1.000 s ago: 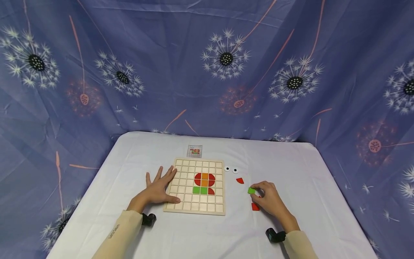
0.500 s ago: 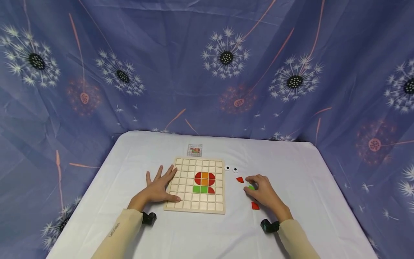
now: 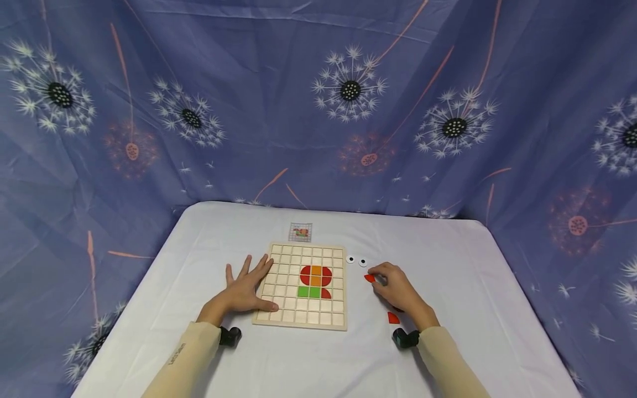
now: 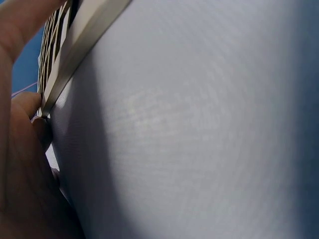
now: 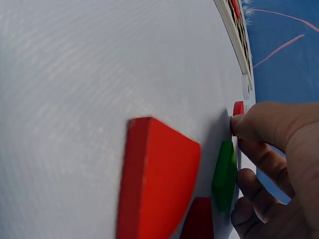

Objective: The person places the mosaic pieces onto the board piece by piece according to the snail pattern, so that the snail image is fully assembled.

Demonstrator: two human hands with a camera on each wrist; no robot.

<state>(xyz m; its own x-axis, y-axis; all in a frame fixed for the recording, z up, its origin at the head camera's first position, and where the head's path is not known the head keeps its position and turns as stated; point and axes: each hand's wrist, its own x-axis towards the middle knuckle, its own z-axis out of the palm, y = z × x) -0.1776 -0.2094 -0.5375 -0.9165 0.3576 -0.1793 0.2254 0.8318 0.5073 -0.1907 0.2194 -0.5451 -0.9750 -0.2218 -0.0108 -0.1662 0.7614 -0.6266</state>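
My left hand lies with fingers spread over the left edge of a wooden grid board. Set in the board are red rounded pieces, orange squares and green squares. To the right of the board, my right hand pinches a red quarter-circle piece between thumb and finger, down at the cloth. In the right wrist view, a green piece lies below this hand. Nearer that camera are a red quarter-circle piece and a darker red piece.
Two white eye discs lie by the board's upper right side. A small picture card lies behind the board. White cloth covers the table, and a blue dandelion-patterned curtain surrounds its back and sides.
My right hand has let go of the green piece, moved left and away from me, and taken hold of the red quarter-circle piece. The left hand has stayed on the board.
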